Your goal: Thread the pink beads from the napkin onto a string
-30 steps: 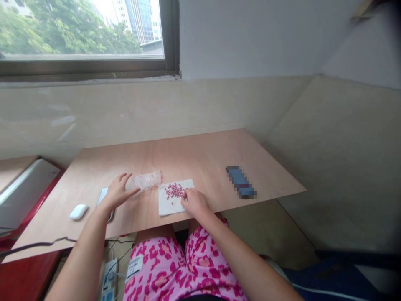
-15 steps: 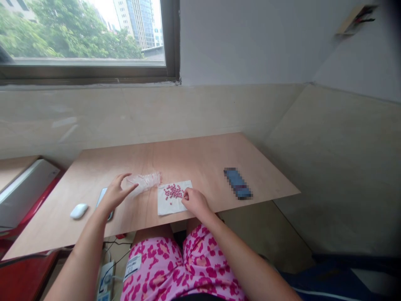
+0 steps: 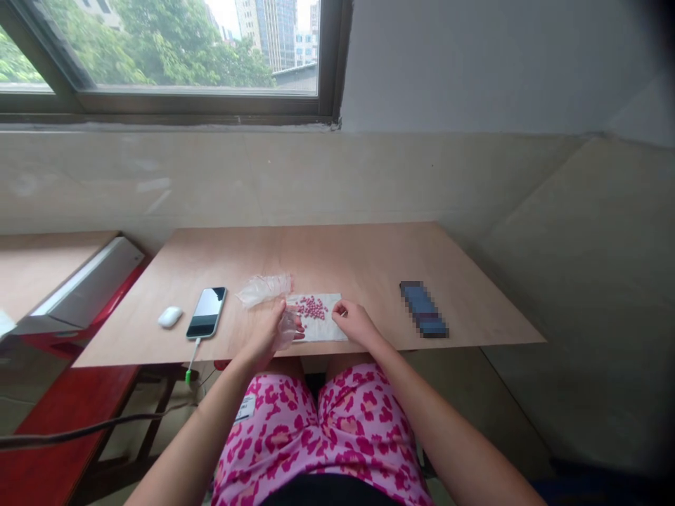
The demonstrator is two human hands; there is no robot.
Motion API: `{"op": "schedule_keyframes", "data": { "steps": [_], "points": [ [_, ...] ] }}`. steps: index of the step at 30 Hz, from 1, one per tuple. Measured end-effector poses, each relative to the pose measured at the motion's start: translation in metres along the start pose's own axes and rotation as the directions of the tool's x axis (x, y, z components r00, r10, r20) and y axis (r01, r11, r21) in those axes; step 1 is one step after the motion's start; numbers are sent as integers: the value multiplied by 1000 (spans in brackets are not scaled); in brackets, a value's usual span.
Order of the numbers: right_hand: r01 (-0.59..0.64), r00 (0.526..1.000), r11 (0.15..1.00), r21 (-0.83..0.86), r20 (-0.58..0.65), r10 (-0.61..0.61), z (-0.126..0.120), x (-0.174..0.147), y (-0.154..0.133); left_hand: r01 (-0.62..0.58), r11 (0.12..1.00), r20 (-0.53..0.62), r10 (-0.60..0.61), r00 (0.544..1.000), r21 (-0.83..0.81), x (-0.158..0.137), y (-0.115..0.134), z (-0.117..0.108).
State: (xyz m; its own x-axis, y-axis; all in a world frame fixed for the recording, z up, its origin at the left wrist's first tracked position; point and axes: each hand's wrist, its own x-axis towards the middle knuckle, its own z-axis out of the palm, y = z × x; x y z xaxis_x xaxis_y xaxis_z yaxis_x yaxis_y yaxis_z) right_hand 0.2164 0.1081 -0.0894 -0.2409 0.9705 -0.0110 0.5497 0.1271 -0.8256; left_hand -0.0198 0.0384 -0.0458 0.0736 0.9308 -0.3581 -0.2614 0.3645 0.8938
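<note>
A white napkin [image 3: 323,333] lies near the table's front edge, bearing a loose heap of small pink beads [image 3: 312,308]. My left hand [image 3: 268,330] is at the napkin's left side, its fingers around a small clear plastic bag [image 3: 286,332]. At the right edge of the napkin, my right hand [image 3: 356,323] is closed in a pinch. Whatever its fingertips hold is too small to make out. Behind my left hand rests a crumpled heap of clear plastic bags [image 3: 264,288].
Left on the wooden table [image 3: 337,256] are a phone [image 3: 207,313] with a charging cable and a white rounded case [image 3: 170,317]. A dark pixelated object [image 3: 424,309] lies to the right. Below on the left is a red bench [image 3: 79,414].
My left hand has gone from the heap of plastic bags to the napkin's left side, now with a small bag. My right hand stays pinched by the napkin. The view has shifted left.
</note>
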Motion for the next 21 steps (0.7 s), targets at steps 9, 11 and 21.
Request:
{"op": "schedule_keyframes", "data": {
  "steps": [9,11,21],
  "points": [
    [-76,991,944,322,125,38,-4,-5,-17,10,997,77,-4,997,-74,7,-26,3],
    [-67,989,922,382,150,10,-4,-7,-23,-98,989,41,94,995,106,5,-24,5],
    [-59,961,884,463,267,-76,7,-17,-34,-460,443,190,529,827,770,-1,-38,6]
  ]
}}
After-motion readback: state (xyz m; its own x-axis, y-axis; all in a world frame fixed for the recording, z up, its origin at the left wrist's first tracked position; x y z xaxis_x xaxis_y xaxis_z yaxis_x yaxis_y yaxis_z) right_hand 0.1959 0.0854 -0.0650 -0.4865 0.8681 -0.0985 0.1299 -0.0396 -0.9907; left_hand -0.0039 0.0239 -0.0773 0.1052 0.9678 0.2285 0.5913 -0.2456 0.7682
